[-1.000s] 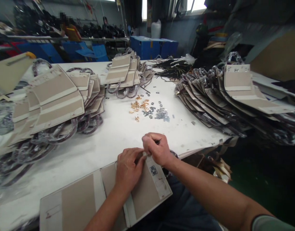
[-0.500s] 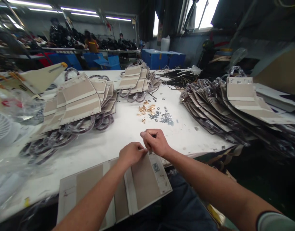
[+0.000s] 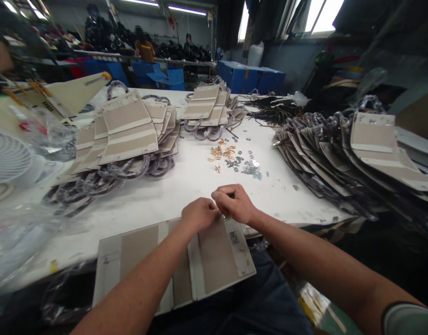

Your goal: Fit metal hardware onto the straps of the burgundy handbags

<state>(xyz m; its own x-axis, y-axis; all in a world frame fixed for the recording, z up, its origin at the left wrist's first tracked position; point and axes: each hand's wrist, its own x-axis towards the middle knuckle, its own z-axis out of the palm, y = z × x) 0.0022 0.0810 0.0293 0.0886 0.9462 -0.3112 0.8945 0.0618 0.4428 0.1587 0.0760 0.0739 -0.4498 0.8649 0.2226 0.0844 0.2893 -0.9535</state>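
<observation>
A beige bag panel (image 3: 219, 260) with pale strips across it lies tilted over the table's near edge and my lap. My left hand (image 3: 200, 216) is closed at its far edge, gripping the panel there; its fingertips are partly hidden. Right beside them, my right hand (image 3: 235, 204) is curled into a fist over the panel's far right corner. Something dark shows inside that fist, too small to make out. A bit of shiny metal glints under it. Nearer me on the panel's right strip sits a small square metal plate (image 3: 234, 237).
Gold-coloured fittings (image 3: 222, 151) and thin silver plates (image 3: 252, 168) lie loose beyond my hands. Stacks of bag pieces with wrapped handles stand left (image 3: 130, 125), behind (image 3: 201, 100) and right (image 3: 374, 135). A white fan (image 3: 9, 156) is at far left. Black strips (image 3: 269, 109) lie behind.
The view has swung slightly left, so everything appears shifted right. My two hands stay together at the panel's far edge, with the right fist a little closer to the left fingertips.
</observation>
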